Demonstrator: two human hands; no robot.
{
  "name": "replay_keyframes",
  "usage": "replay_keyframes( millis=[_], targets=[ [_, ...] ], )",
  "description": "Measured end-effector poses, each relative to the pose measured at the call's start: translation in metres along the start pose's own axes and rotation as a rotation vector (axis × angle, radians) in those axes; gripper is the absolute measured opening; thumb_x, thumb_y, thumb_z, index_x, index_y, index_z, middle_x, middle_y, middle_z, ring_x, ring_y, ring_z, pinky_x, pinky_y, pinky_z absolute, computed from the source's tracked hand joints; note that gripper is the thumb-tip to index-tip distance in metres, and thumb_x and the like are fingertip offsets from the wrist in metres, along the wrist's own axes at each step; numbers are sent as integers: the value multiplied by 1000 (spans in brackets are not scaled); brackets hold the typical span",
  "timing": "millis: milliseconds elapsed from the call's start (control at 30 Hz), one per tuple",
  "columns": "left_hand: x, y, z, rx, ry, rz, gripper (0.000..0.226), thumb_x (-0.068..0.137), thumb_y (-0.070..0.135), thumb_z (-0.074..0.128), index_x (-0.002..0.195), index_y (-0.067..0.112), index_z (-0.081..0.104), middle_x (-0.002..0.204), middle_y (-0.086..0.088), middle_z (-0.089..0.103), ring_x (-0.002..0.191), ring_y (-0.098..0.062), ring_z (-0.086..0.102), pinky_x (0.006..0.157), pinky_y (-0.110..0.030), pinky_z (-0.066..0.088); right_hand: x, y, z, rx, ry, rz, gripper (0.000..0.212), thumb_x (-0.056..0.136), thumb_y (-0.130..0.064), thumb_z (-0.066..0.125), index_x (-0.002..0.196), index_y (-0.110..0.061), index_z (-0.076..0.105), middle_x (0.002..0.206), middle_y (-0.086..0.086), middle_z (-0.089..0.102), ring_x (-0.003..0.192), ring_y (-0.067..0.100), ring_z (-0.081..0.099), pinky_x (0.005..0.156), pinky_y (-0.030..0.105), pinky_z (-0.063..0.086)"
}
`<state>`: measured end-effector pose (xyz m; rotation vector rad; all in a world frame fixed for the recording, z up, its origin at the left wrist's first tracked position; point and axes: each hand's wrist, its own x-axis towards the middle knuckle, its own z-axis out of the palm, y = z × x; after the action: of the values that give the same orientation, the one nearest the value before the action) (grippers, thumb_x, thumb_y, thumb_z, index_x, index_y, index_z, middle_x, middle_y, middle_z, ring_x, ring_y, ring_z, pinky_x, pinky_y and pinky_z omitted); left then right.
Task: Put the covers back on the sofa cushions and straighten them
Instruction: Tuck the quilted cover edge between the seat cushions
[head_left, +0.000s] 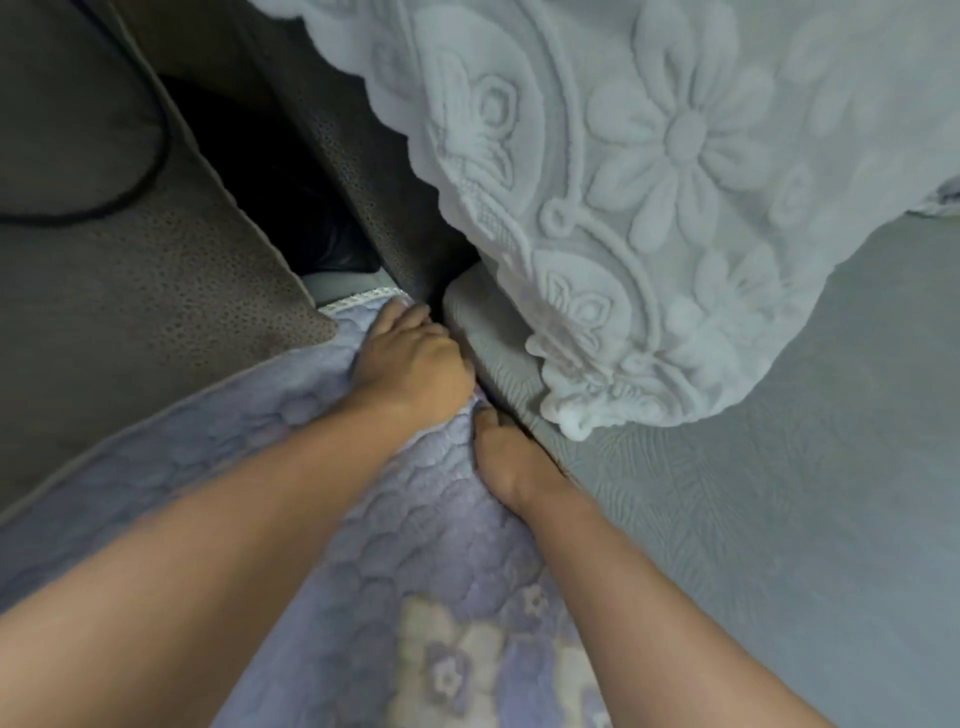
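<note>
The quilted lilac cover (363, 545) lies flat over a seat cushion, running from the lower edge of the view up to the inner corner of the sofa. Its far edge carries a white lace trim (358, 300). A pale flower print (467, 660) shows on the near part.

The left hand (415, 364) rests on the cover at its right edge, fingers curled down into the gap beside the neighbouring grey seat cushion (727, 519). The grip appears clamped on the cover's edge, though the fingertips are hidden in the gap. The right hand (511, 460) sits just below it along the same edge, fingers bent and pinching a raised fold of the cover.

A white embossed throw (649, 182) with flower and butterfly relief hangs over the grey cushion. Brown upholstered back cushions (130, 291) stand left of the cover, touching it. A dark gap (270, 187) separates the brown cushions.
</note>
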<state>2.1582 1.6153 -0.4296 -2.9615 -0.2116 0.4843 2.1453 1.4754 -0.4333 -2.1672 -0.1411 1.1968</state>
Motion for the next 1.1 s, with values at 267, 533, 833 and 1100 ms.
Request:
replay_keyframes(
  millis=[267,533,833,1100],
  targets=[
    [-118,12,29,-268,217,-509,73,92,53,34,158,23,20,165,-11,11,152,-29,9,122,-54,9,-63,31,31,-402,305,-8,83,87,-80,25,150,-27,15,136,16,52,121,35,53,99,46,43],
    [-125,-16,2,-347,283,-507,68,82,42,47,147,20,45,147,-6,45,132,-30,37,114,-48,24,-64,20,43,-549,529,-413,60,94,-35,30,150,-12,36,153,16,38,133,39,44,104,52,42],
    [-192,-91,54,-220,427,-595,56,89,34,51,140,10,51,137,-16,52,118,-39,49,105,-49,36,16,-85,68,-648,333,-702,73,90,-45,29,150,-5,35,154,16,38,145,35,30,120,49,21],
    [-203,-94,58,-267,315,-506,55,95,45,38,138,15,53,134,-11,53,119,-35,49,107,-44,31,-3,-72,62,-968,421,-720,65,99,-53,26,149,-14,41,156,6,38,146,27,28,120,47,19]
  ],
)
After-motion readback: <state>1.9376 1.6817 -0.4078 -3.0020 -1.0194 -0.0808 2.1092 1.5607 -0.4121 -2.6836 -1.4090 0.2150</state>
